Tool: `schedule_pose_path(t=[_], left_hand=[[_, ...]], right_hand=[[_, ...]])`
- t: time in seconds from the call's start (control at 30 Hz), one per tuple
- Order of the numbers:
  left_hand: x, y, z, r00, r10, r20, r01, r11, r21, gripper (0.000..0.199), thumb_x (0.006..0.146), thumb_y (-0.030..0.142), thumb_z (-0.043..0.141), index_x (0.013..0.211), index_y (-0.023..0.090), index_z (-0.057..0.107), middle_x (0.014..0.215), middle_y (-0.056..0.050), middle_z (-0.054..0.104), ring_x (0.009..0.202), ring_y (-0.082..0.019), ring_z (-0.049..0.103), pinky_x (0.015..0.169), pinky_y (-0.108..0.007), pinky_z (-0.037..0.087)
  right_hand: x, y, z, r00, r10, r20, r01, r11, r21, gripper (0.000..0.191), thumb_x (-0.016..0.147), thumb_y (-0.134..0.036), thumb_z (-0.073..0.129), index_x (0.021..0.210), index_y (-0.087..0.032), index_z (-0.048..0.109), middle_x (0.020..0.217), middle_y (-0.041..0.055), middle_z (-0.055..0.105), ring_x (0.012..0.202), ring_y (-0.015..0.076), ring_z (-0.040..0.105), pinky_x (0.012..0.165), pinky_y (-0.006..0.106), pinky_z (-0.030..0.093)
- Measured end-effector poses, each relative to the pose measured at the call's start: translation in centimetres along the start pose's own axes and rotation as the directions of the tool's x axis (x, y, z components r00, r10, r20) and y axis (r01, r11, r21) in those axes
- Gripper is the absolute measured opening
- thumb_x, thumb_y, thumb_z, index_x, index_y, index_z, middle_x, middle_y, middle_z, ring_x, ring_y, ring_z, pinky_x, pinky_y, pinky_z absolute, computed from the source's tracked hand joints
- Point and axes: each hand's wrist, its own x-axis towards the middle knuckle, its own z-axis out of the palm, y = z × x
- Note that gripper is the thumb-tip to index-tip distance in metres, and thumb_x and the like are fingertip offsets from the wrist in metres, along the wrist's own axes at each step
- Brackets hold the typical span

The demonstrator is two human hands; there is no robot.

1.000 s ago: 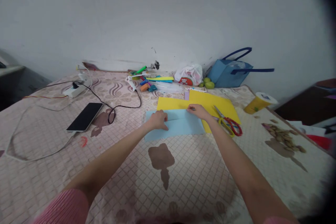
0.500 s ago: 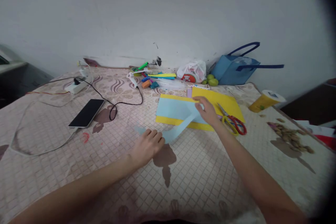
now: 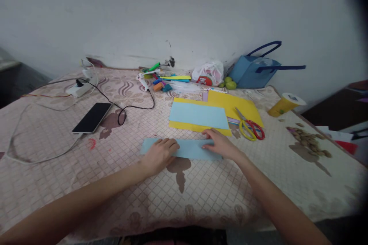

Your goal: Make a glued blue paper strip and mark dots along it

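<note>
A light blue paper strip (image 3: 191, 148) lies flat across the tablecloth in front of me. My left hand (image 3: 161, 155) rests on its left part, fingers curled together and pressing it down. At the strip's right part is my right hand (image 3: 220, 144), touching it with thumb and forefinger apart. Just beyond, a light blue sheet (image 3: 198, 115) lies on a yellow sheet (image 3: 175, 124). Scissors (image 3: 249, 127) with one yellow and one red handle lie to the right, their blades partly over another yellow sheet (image 3: 230, 101).
On the left are a phone (image 3: 92, 118) with a cable and a power strip (image 3: 82, 89). A glue gun (image 3: 143, 81), a plastic bag (image 3: 208, 73), green fruit (image 3: 230, 84) and a blue bag (image 3: 253, 72) stand along the wall. Rightward are a yellow canister (image 3: 284, 105) and peanuts (image 3: 309, 141).
My right hand has come nearer and lower, bringing the strip's raised right end down flat on the table. My left hand stays on the left part. The blue sheet beyond is now uncovered.
</note>
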Motion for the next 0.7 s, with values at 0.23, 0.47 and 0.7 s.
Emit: schedule_pose_path(t=[0.23, 0.47, 0.7], left_hand=[[1.6, -1.0, -1.0, 1.000, -0.018, 0.023, 0.017, 0.999, 0.045, 0.005, 0.084, 0.017, 0.052, 0.086, 0.017, 0.057, 0.093, -0.005, 0.061, 0.090, -0.020, 0.055, 0.077, -0.033, 0.040], [1.4, -1.3, -0.8, 0.992, 0.106, -0.074, -0.099, 0.992, 0.083, 0.013, 0.085, 0.014, 0.050, 0.096, 0.016, 0.057, 0.102, -0.006, 0.060, 0.097, -0.020, 0.052, 0.084, -0.035, 0.036], [2.7, 0.2, 0.3, 0.996, 0.077, -0.036, -0.078, 0.996, -0.032, 0.015, 0.088, 0.018, 0.046, 0.083, 0.017, 0.060, 0.083, -0.003, 0.063, 0.080, -0.016, 0.057, 0.074, -0.030, 0.039]], right_hand=[[2.6, -0.5, -0.8, 0.974, -0.001, 0.227, -0.040, 0.984, 0.176, 0.024, 0.071, -0.026, 0.064, 0.092, -0.019, 0.055, 0.066, -0.0023, 0.054, 0.063, 0.0137, 0.051, 0.057, 0.024, 0.036], [1.9, -0.1, 0.8, 0.971, -0.063, 0.229, -0.055, 0.877, 0.477, 0.028, 0.076, -0.030, 0.060, 0.099, -0.017, 0.055, 0.070, -0.0015, 0.052, 0.063, 0.0118, 0.050, 0.055, 0.023, 0.037], [1.5, -0.6, 1.3, 0.992, -0.051, 0.112, -0.008, 0.882, 0.470, 0.026, 0.075, -0.036, 0.062, 0.093, -0.016, 0.060, 0.075, 0.0008, 0.058, 0.066, 0.0126, 0.052, 0.057, 0.024, 0.039]])
